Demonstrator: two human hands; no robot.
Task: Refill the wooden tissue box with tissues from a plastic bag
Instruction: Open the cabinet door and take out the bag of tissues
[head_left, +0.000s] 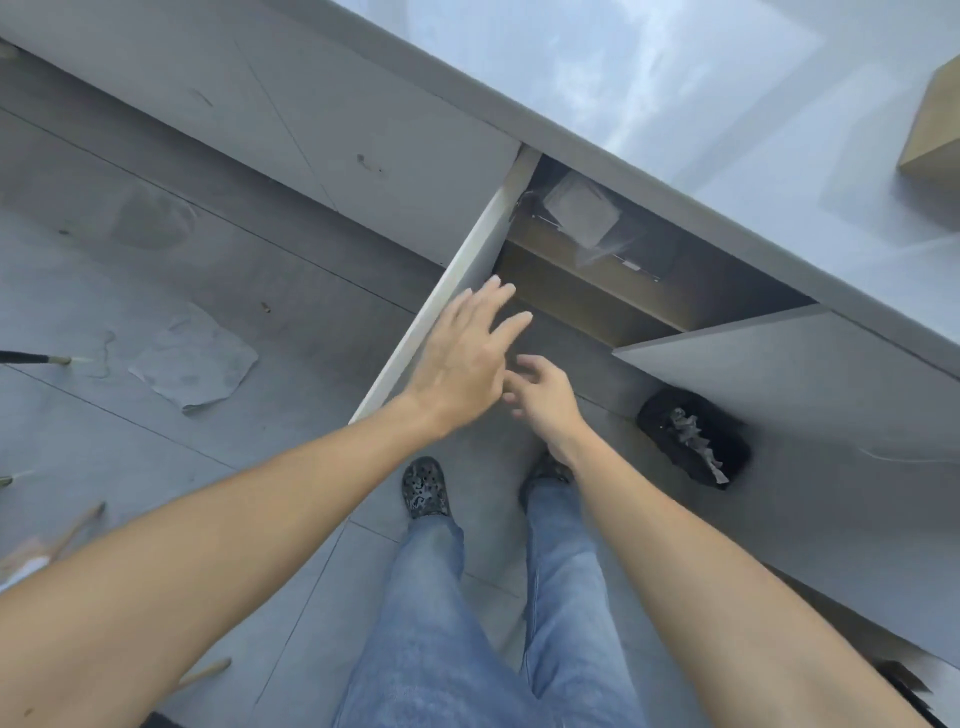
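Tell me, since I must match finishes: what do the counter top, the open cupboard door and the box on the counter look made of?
Counter top: glossy, stone-like or laminate; it mirrors sky.
Cupboard door: matt grey board with a pale edge.
Box: pale unpainted wood, apparently.

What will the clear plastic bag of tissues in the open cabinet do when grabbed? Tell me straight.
The plastic bag of tissues will probably crumple and sag, since its clear film already looks wrinkled. It is likely light for its size, holding only a white tissue stack. The glossy film may be slippery, so a pinch could slide.
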